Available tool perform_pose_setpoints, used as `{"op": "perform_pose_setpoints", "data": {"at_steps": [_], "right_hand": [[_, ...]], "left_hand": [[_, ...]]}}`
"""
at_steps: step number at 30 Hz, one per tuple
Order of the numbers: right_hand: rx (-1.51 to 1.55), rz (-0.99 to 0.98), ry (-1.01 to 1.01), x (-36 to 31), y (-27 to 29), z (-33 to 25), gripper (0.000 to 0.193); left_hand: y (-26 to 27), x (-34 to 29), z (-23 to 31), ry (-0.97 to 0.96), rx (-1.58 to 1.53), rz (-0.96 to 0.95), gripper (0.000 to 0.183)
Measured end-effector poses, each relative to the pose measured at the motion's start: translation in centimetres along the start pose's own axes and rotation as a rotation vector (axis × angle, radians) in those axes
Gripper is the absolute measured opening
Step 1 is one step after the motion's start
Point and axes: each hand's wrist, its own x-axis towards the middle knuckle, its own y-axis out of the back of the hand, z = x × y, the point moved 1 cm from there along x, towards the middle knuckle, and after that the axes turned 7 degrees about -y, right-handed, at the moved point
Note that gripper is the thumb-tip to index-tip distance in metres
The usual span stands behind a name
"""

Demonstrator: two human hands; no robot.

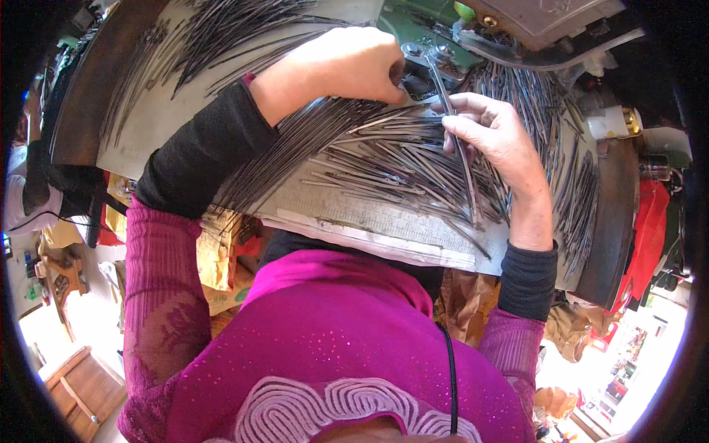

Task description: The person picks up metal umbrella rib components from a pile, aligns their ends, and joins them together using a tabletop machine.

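My right hand (487, 133) pinches a long thin metal strip (462, 159) between thumb and fingers. The strip stands at a steep slant, its far end beside two round bolt heads (441, 52) on a green machine base (476, 48). To the left of it my left hand (362, 65) is curled closed near the same bolts; whatever its fingers hold is hidden. Below both hands lies a loose heap of similar grey strips (399, 159), some with small holes at their ends. A neater row of dark strips (295, 140) runs under my left forearm.
More strips (229, 37) cover the table's far left, and others (524, 96) lie at the right. A grey metal machine housing (546, 22) overhangs the far right side. Ruler-like markings (391, 214) run along the near table edge. A white and gold cylinder (614, 122) lies at the right rim.
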Motion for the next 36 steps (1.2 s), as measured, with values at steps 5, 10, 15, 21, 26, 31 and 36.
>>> {"op": "perform_pose_setpoints", "data": {"at_steps": [5,10,15,21,26,31,36], "right_hand": [[0.004,-0.004,0.021,0.1,0.0,0.1,0.028],[0.027,-0.008,0.01,-0.1,-0.1,-0.1,0.029],[0.025,-0.011,0.017,0.0,-0.2,0.3,0.029],[0.037,-0.009,0.029,0.1,-0.3,0.4,0.029],[0.038,0.003,0.028,0.0,-0.3,0.3,0.028],[0.054,-0.011,0.009,0.0,-0.4,0.1,0.029],[0.123,-0.023,-0.033,0.2,-0.5,0.2,0.032]], "left_hand": [[-0.6,0.5,-1.2,-0.026,-0.082,-0.039,0.028],[-0.1,0.7,-1.5,-0.003,-0.291,-0.103,0.028],[-0.8,0.3,-0.3,-0.017,-0.003,0.027,0.028],[-0.7,0.6,-1.5,-0.047,-0.152,-0.008,0.027],[-0.6,0.9,-2.0,-0.052,-0.234,-0.013,0.029],[-0.6,1.1,-2.7,-0.105,-0.328,-0.002,0.029],[0.1,0.8,-2.8,0.026,-0.675,-0.121,0.028]]}}
